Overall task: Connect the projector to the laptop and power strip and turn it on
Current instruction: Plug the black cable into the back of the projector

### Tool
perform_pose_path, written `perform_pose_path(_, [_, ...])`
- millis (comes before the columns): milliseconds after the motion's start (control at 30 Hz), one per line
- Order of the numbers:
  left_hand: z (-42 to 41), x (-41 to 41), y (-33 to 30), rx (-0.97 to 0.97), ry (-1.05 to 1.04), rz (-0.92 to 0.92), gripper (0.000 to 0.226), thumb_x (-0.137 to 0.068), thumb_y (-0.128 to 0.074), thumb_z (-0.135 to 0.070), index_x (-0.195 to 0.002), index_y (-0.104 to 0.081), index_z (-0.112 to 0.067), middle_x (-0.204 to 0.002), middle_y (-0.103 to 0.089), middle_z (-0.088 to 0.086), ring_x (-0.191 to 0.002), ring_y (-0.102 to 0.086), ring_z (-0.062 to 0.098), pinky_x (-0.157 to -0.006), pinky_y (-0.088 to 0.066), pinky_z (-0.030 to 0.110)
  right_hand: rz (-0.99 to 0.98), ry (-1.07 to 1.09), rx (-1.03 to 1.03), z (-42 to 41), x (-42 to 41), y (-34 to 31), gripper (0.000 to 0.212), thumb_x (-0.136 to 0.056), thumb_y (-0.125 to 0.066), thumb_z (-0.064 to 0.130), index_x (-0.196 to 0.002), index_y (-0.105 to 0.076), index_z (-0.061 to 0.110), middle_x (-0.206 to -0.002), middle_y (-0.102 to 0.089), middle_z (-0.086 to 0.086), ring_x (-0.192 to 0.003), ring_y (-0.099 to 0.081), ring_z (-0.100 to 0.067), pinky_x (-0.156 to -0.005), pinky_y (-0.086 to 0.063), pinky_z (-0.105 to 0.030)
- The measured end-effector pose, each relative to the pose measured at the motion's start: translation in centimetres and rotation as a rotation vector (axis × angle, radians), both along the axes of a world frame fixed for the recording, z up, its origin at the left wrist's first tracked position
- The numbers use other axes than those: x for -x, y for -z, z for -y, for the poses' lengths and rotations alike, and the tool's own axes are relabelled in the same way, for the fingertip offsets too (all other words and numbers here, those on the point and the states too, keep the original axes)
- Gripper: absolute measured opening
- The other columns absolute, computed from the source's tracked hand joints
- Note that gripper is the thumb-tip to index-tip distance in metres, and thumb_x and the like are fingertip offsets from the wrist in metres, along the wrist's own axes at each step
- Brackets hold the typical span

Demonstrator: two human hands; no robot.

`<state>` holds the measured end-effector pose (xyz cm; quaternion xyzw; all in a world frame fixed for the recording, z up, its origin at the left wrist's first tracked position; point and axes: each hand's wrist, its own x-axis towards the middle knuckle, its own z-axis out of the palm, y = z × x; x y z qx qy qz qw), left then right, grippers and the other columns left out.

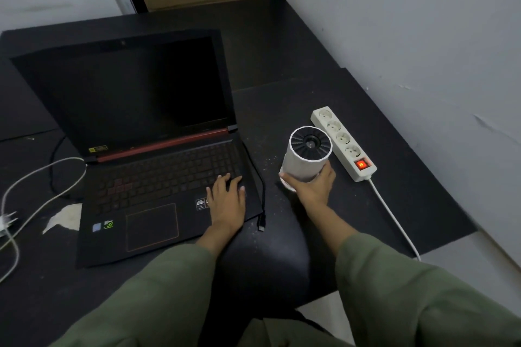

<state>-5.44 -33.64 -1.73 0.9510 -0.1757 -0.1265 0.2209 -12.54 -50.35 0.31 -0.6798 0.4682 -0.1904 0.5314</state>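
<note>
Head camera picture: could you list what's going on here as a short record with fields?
projector: white cylinder, upright on black table, gripped by right hand
left hand: flat, fingers on laptop keyboard
laptop screen: dark
power strip: right of projector, four sockets empty, red switch lit
black cable: loose plug beside laptop
</note>
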Motion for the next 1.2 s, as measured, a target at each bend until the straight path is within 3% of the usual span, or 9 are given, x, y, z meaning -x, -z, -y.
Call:
perform_pose_path(133, [0.4,-0.1,-0.6,0.019,-0.022,-0.019,0.037,-0.099,-0.034,-0.028,-0.133,-0.044,-0.018,-0.147,-0.031,0.009,-0.141,-0.021,0.024,-0.119,-0.005,0.045,0.071,0.017,0.009,0.4,-0.8,-0.8,0.096,-0.049,-0.092,0.025,-0.13,-0.042,0.015,-0.132,-0.051,-0.003,-0.122,-0.05,-0.02,-0.104,-0.044,-0.039])
perform_pose_path(300, [0.9,-0.8,-1.8,0.128,-0.062,-0.042,0.034,-0.098,-0.038,-0.023,-0.127,-0.052,-0.014,-0.131,-0.046,0.013,-0.128,-0.04,0.028,-0.117,-0.013,0.045,0.099,0.061,-0.094,0.4,-2.2,-3.0,0.085,-0.052,-0.088,0.033,-0.123,-0.045,0.018,-0.122,-0.058,0.0,-0.108,-0.057,-0.018,-0.089,-0.048,-0.032])
perform_pose_path(433, [1.9,-1.5,-4.1,0.491,-0.035,-0.153,0.033,-0.099,-0.035,-0.02,-0.123,-0.055,-0.008,-0.124,-0.059,0.015,-0.118,-0.051,0.026,-0.103,-0.035,0.03,0.191,-0.003,-0.114,0.6,-4.3,-5.9,0.082,-0.051,-0.087,0.041,-0.12,-0.05,0.018,-0.119,-0.062,0.001,-0.104,-0.059,-0.016,-0.091,-0.051,-0.035])
perform_pose_path(533, [3.2,-1.9,-6.9,0.83,-0.151,-0.417,0.041,-0.1,-0.029,-0.034,-0.125,-0.054,-0.013,-0.117,-0.063,0.014,-0.108,-0.06,0.023,-0.098,-0.046,0.034,0.269,-0.047,-0.149,0.3,-6.0,-8.0,0.08,-0.051,-0.085,0.046,-0.118,-0.053,0.017,-0.118,-0.064,0.001,-0.104,-0.061,-0.016,-0.094,-0.052,-0.039])
perform_pose_path(700, [3.8,-4.1,-10.6,1.123,-0.317,-0.645,0.03,-0.098,-0.041,-0.029,-0.116,-0.057,-0.012,-0.116,-0.064,0.011,-0.096,-0.064,0.019,-0.069,-0.055,0.025,0.347,-0.093,-0.188,-1.0,-8.3,-10.6,0.076,-0.045,-0.08,0.055,-0.109,-0.054,0.022,-0.113,-0.065,0.002,-0.102,-0.062,-0.017,-0.094,-0.052,-0.042])
perform_pose_path(1033, [1.1,-6.2,-12.8,1.252,-0.304,-0.677,0.028,-0.096,-0.044,-0.026,-0.115,-0.058,-0.011,-0.113,-0.066,0.009,-0.097,-0.066,0.018,-0.073,-0.057,0.029,0.37,-0.126,-0.248,-4.2,-11.1,-12.7,0.069,-0.055,-0.078,0.055,-0.111,-0.054,0.021,-0.11,-0.064,0.002,-0.097,-0.062,-0.013,-0.085,-0.051,-0.031])
perform_pose_path(1200, [0.0,-6.9,-13.4,1.309,-0.331,-0.677,0.026,-0.097,-0.041,-0.016,-0.117,-0.055,-0.008,-0.109,-0.065,0.01,-0.093,-0.066,0.018,-0.07,-0.058,0.029,0.351,-0.215,-0.195,-4.8,-11.8,-13.4,0.072,-0.056,-0.079,0.055,-0.114,-0.056,0.02,-0.106,-0.064,0.004,-0.089,-0.061,-0.007,-0.071,-0.047,-0.022])
